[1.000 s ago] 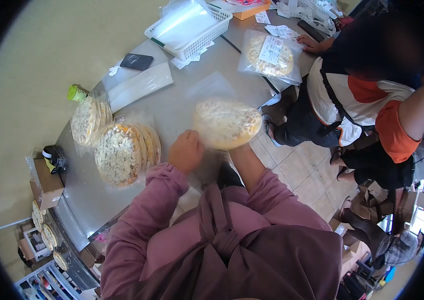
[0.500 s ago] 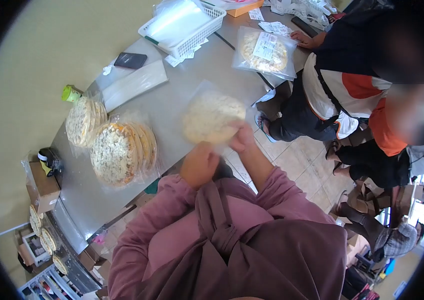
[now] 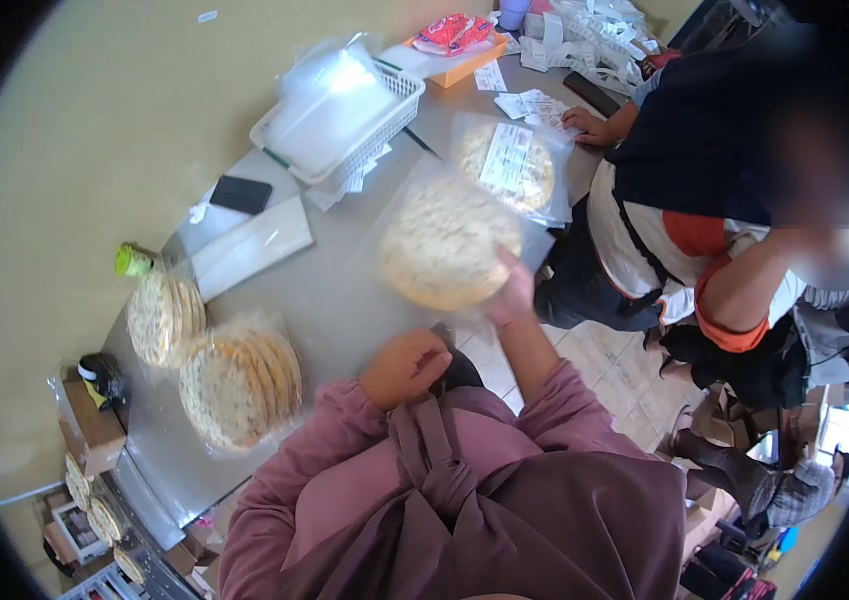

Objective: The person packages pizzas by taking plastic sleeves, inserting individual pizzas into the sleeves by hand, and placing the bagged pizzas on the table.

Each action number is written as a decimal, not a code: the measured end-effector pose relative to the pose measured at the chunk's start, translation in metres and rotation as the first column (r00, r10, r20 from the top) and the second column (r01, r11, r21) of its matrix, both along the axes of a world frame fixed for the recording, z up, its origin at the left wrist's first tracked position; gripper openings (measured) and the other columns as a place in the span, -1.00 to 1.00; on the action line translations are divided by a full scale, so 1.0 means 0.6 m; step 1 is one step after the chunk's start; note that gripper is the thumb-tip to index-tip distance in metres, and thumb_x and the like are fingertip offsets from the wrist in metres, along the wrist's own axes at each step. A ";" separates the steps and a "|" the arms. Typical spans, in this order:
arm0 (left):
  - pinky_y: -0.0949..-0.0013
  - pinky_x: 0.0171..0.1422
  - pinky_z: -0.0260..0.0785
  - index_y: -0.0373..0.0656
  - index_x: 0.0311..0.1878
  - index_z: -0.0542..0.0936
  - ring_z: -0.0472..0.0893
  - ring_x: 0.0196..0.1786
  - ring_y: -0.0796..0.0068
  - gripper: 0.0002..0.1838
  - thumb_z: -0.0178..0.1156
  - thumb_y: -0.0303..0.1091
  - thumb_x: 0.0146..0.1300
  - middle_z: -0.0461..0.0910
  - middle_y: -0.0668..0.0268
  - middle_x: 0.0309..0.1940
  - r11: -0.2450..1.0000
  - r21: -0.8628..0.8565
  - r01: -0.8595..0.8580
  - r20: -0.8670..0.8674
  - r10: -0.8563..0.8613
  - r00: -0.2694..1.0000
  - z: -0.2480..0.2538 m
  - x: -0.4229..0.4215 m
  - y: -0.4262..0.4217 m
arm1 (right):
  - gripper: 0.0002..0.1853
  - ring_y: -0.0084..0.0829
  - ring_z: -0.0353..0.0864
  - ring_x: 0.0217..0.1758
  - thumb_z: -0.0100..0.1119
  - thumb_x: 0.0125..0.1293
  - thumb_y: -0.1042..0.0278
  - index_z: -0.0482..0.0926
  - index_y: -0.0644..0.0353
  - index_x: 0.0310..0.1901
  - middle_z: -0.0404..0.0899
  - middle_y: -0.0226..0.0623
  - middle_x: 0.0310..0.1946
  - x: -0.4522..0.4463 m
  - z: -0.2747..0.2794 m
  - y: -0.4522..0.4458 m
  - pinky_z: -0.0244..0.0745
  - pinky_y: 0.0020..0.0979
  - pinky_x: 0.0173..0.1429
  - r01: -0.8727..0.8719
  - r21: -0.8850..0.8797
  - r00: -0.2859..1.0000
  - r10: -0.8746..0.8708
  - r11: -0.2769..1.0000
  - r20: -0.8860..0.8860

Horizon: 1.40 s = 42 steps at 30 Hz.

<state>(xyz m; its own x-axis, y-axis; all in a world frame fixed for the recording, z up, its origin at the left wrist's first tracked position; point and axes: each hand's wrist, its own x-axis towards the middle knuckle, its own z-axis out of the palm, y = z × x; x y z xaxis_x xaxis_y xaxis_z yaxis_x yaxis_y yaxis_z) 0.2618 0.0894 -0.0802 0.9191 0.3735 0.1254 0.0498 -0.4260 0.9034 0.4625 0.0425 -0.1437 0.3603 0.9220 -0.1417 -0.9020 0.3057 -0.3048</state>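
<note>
My right hand (image 3: 512, 290) grips the near right edge of a bagged pizza (image 3: 449, 240), round, pale and topped with what looks like grated cheese. It is held up over the table, slightly blurred by motion. Just beyond it lies another bagged pizza with a white printed label (image 3: 506, 155), partly overlapped by the one I hold. My left hand (image 3: 404, 368) stays close to my body with its fingers curled in, apart from the pizza, and nothing shows in it.
Bagged pizza stacks (image 3: 239, 390) stand on the metal table's left part. Behind are a white slab (image 3: 254, 250), a phone (image 3: 241, 195) and a basket of clear bags (image 3: 344, 150). A co-worker's hand (image 3: 589, 127) rests by paper labels (image 3: 534, 108).
My right hand has carried the bagged pizza forward and to the right, toward the labelled one. My left hand has come off the pizza and drawn back slightly.
</note>
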 end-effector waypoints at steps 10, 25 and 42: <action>0.48 -0.34 0.31 -0.25 -0.34 0.50 0.44 -0.44 0.54 -0.85 0.13 -0.34 0.18 0.48 0.28 -0.49 0.956 -0.217 -0.197 -0.257 0.139 0.956 -0.021 0.104 0.126 | -0.56 -0.29 0.51 0.01 0.00 0.30 0.27 0.30 0.35 0.13 0.48 -0.12 0.01 0.387 -0.053 0.082 0.39 -0.30 0.14 -0.100 -0.447 0.964 0.197 0.889 0.177; 0.47 -0.32 0.33 -0.26 -0.26 0.52 0.48 -0.41 0.55 -0.82 0.12 -0.33 0.20 0.54 0.29 -0.43 0.742 -0.271 -0.614 -0.302 0.540 0.786 -0.032 0.060 0.223 | -0.54 -0.08 0.45 0.07 0.20 0.07 0.40 0.42 0.30 0.04 0.47 0.04 -0.03 0.232 0.156 0.400 0.31 -0.31 0.15 0.347 -0.021 -0.394 0.166 0.938 0.904; 0.54 -0.30 0.31 -0.24 -0.26 0.52 0.45 -0.40 0.64 -0.85 0.10 -0.35 0.22 0.52 0.37 -0.46 0.496 -0.357 -0.792 -0.252 0.765 0.593 -0.030 -0.023 0.135 | -0.70 -0.17 0.56 -0.09 0.18 0.00 0.27 0.59 0.28 -0.26 0.58 -0.08 -0.22 0.060 -0.041 0.647 0.45 -0.29 0.04 0.135 -0.545 -0.880 0.353 0.828 0.318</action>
<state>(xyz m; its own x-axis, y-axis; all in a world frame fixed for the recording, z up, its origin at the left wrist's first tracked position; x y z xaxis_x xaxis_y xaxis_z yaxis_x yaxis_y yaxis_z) 0.2479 0.1703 -0.0985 0.2305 0.9399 -0.2520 0.2328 0.1982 0.9521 0.4983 0.4305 -0.1686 -0.1279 0.9522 -0.2776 0.9738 0.0675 -0.2173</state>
